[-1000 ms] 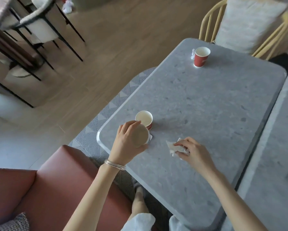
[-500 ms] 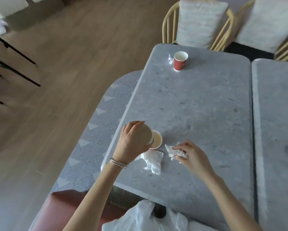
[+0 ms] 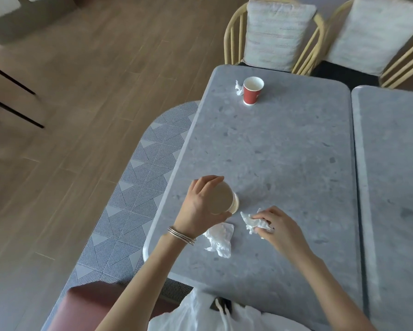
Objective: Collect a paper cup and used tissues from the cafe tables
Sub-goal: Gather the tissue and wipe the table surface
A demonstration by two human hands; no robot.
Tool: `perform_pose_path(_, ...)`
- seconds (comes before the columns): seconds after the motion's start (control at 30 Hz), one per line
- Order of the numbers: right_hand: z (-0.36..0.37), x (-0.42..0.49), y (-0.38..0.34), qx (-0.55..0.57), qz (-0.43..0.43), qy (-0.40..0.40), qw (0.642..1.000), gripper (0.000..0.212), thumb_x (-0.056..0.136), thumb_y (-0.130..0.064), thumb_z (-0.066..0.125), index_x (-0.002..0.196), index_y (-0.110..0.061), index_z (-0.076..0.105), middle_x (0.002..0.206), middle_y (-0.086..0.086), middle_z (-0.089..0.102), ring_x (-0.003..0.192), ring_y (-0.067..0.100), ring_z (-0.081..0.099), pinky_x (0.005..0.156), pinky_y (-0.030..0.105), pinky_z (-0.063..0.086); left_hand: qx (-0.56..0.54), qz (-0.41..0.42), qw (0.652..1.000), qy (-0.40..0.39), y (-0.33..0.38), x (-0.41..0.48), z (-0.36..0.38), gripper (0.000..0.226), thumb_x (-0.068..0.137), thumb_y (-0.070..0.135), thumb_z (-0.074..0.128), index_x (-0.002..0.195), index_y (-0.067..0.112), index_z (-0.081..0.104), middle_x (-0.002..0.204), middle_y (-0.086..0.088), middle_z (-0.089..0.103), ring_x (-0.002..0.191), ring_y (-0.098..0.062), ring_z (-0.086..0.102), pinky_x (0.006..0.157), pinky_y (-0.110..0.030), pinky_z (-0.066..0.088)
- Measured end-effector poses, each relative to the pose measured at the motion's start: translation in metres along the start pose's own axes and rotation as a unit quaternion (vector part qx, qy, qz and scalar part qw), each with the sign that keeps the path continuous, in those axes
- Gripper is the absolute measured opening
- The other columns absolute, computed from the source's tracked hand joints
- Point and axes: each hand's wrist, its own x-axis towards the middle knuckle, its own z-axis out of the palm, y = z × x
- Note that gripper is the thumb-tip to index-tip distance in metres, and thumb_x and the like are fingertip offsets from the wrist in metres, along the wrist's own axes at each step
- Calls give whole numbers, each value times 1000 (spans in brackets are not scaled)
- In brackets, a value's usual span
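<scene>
My left hand (image 3: 201,206) grips a paper cup (image 3: 224,199) tipped on its side, mouth pointing right, just above the grey table (image 3: 284,151). A crumpled white tissue (image 3: 221,237) lies flat on the table right below that hand. My right hand (image 3: 275,225) pinches a second crumpled tissue (image 3: 252,219) against the tabletop. At the far end of the table stands a red paper cup (image 3: 252,90), upright, with a small tissue wad (image 3: 238,87) touching its left side.
A second grey table (image 3: 396,175) abuts on the right. Two wooden chairs with pale cushions (image 3: 274,32) stand at the far end. A white plastic bag (image 3: 200,314) hangs at my front, a red seat (image 3: 90,304) below left, a patterned rug (image 3: 133,199) underfoot.
My view swung right and rose. My left hand lifted the cup clear and tipped it sideways, uncovering the tissue that lay under it. My right hand stays on its tissue.
</scene>
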Motion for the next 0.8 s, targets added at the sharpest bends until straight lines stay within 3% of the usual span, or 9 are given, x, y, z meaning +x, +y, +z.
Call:
perform_pose_path(0.23, -6, 6, 13, 11, -12, -3, 1000, 26, 74, -25, 71, 97, -36, 66, 96, -11, 56, 76, 6, 55, 65, 31, 50, 30, -7, 999, -31, -3, 2, 21, 82, 52, 29, 87, 124, 13, 51, 119, -4, 53, 103, -20, 47, 94, -20, 32)
perform_pose_path(0.47, -3, 8, 22, 7, -24, -16, 1000, 24, 72, -26, 74, 93, -32, 65, 89, -13, 53, 72, 7, 53, 61, 31, 47, 57, -60, 992, -96, -24, -8, 56, 80, 53, 25, 87, 124, 10, 53, 119, -8, 55, 106, -28, 49, 88, -36, 46)
perform_pose_path(0.7, 12, 11, 24, 9, -32, -29, 999, 23, 73, -25, 73, 94, -30, 66, 89, -10, 54, 72, 9, 54, 61, 28, 46, 30, -94, 991, -86, -33, -12, 58, 78, 54, 25, 86, 124, 16, 53, 121, -5, 54, 102, -26, 51, 90, -31, 39)
perform_pose_path(0.8, 24, 10, 18, 17, -29, -37, 999, 23, 74, -26, 72, 96, -29, 65, 92, -10, 55, 73, 8, 54, 62, 26, 46, 19, -99, 991, -83, -40, -17, 52, 76, 53, 24, 85, 122, 17, 53, 119, -3, 54, 100, -26, 54, 89, -35, 43)
